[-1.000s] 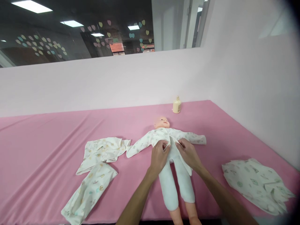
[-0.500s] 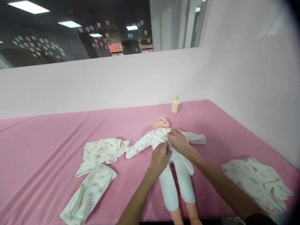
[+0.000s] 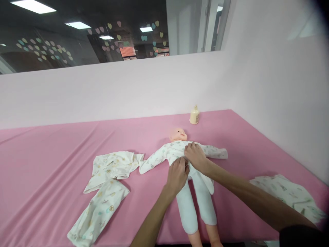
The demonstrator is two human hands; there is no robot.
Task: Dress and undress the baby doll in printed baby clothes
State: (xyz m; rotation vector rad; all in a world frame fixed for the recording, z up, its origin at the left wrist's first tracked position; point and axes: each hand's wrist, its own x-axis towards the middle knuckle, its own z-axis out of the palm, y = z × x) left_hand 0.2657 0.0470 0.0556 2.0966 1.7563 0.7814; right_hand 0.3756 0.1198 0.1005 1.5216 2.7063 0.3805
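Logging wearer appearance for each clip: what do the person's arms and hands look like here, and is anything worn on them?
Both forearms are bare, with no gloves, rings, watch or bracelet in view. The left hand and its forearm show no sleeve up to the frame's lower edge. The right hand is bare too; a dark sleeve covers that arm near the lower right corner. The fingers are too small to show nails.

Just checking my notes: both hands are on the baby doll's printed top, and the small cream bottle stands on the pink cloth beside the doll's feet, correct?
Not quite. In the head view the small cream bottle stands on the pink cloth beyond the baby doll's head, near the wall, not beside its feet. The rest holds: the left hand and right hand are on the doll's printed top.
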